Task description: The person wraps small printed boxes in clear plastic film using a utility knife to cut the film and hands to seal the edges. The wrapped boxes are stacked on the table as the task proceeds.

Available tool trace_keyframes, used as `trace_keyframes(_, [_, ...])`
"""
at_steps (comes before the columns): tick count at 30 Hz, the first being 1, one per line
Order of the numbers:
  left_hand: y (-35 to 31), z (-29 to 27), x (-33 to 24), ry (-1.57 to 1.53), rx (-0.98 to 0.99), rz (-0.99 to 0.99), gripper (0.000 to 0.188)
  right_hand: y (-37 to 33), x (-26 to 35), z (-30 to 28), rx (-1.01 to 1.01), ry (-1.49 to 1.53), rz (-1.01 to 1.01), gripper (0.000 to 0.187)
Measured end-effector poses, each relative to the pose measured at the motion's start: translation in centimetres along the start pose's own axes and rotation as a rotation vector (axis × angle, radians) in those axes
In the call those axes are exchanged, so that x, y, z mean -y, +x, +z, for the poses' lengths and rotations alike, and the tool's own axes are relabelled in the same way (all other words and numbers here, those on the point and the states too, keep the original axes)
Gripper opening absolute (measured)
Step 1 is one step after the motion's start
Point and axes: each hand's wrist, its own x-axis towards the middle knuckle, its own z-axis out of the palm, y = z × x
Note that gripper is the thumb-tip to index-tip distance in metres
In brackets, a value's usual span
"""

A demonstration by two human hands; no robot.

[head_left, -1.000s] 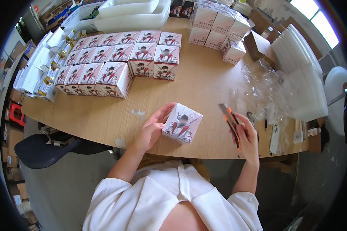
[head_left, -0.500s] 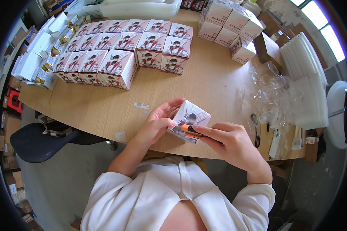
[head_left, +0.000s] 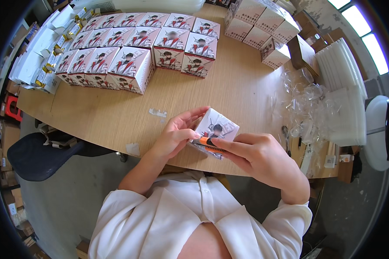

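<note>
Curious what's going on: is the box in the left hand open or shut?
Shut, as far as shows: the box has a flat printed top, no flap raised. The right hand hides part.

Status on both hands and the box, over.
Left hand holding box. Right hand gripping orange-black cutter at box's near edge. Crumpled clear plastic off to the right, not in the way.

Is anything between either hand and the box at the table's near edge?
Yes, for the right hand: the orange and black cutter it holds lies between it and the printed box, across the box's near side. Nothing visible stands between the left hand and the box; it holds the box's left side.
</note>
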Motion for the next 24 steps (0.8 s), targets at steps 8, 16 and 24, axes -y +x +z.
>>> trace_keyframes(8, [0.0,-0.3,-0.1,0.025,0.028,0.009,0.073,-0.6,0.8,-2.2,0.110,-0.208,-0.036,0.028])
trace_keyframes(16, [-0.3,-0.2,0.4,0.144,0.024,0.046,0.075,-3.5,1.8,-4.6,0.260,-0.387,-0.028,0.038])
trace_keyframes(24, [-1.0,-0.7,0.1,0.596,0.044,0.250,0.090,-7.7,-4.1,-1.2,-0.526,-0.532,0.392,0.050])
